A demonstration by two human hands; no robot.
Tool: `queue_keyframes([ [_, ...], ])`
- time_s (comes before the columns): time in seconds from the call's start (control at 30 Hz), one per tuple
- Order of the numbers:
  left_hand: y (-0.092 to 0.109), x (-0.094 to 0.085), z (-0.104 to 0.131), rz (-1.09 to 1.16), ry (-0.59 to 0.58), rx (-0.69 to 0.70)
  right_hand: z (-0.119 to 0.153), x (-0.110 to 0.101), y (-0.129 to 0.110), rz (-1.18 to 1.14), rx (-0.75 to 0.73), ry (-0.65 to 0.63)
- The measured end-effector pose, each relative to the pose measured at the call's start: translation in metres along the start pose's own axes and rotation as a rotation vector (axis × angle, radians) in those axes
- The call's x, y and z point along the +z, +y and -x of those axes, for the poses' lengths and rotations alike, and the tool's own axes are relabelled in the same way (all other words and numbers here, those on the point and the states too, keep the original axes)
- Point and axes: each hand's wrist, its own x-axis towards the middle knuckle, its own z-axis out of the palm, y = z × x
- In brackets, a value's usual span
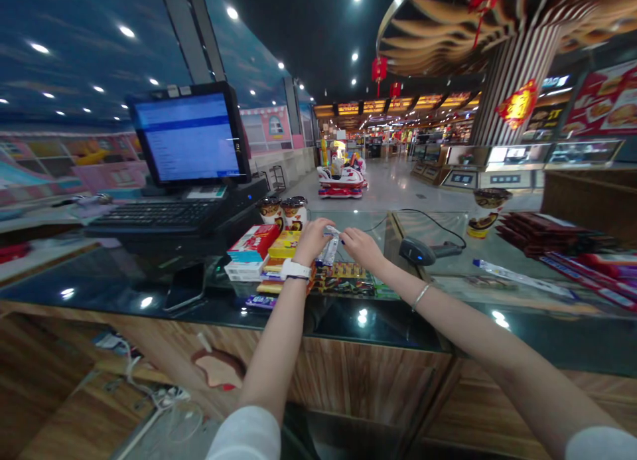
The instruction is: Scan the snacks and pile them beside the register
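Note:
Over the glass counter, my left hand [313, 239] is closed on the upper end of a small white and blue packet [330, 246]. My right hand [362, 246] is beside the packet's right edge, its fingers pinched together; what they hold, if anything, is too small to tell. Below the hands lie dark patterned packets [346, 279]. To the left are a yellow box [285, 244], a red and blue box [255, 243] and white boxes [243, 271]. A purple packet [261, 302] lies near the counter's front edge.
A monitor [189, 138], keyboard [159, 212] and phone [186, 287] are left. Cups [294, 214] stand behind the boxes. Right are a scanner [418, 251] with a cable, a cup [486, 213], a long white packet [522, 279] and stacked brown packets [552, 234].

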Motion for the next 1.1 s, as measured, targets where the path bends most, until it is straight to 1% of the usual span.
queue_keyframes([
  [0.1, 0.003, -0.001, 0.007, -0.160, -0.074, -0.125, -0.005, 0.006, -0.007, 0.001, 0.034, -0.062],
  [0.17, 0.006, 0.000, 0.011, -0.255, -0.161, -0.218, -0.008, 0.010, -0.013, 0.006, 0.074, -0.112],
  [0.23, 0.007, 0.003, 0.014, -0.322, -0.249, -0.296, -0.010, 0.014, -0.020, 0.003, 0.105, -0.165],
  [0.3, 0.007, 0.006, 0.015, -0.351, -0.303, -0.335, -0.010, 0.017, -0.026, -0.026, 0.112, -0.202],
  [0.4, 0.003, 0.010, 0.016, -0.358, -0.331, -0.332, -0.010, 0.023, -0.032, -0.116, 0.097, -0.255],
  [0.5, 0.001, 0.012, 0.015, -0.359, -0.351, -0.323, -0.009, 0.028, -0.032, -0.225, 0.075, -0.316],
  [0.57, 0.001, 0.013, 0.016, -0.353, -0.361, -0.316, -0.008, 0.031, -0.029, -0.288, 0.086, -0.312],
  [0.67, 0.003, 0.014, 0.016, -0.341, -0.365, -0.308, -0.007, 0.033, -0.023, -0.355, 0.206, -0.269],
  [0.77, 0.006, 0.015, 0.015, -0.332, -0.372, -0.300, -0.006, 0.037, -0.017, -0.399, 0.298, -0.315],
  [0.87, 0.005, 0.016, 0.015, -0.327, -0.390, -0.292, -0.003, 0.044, -0.015, -0.436, 0.275, -0.372],
  [1.0, 0.003, 0.018, 0.015, -0.335, -0.396, -0.283, -0.001, 0.051, -0.014, -0.449, 0.235, -0.389],
  [1.1, 0.006, 0.019, 0.016, -0.350, -0.386, -0.279, 0.000, 0.053, -0.016, -0.425, 0.249, -0.398],
])
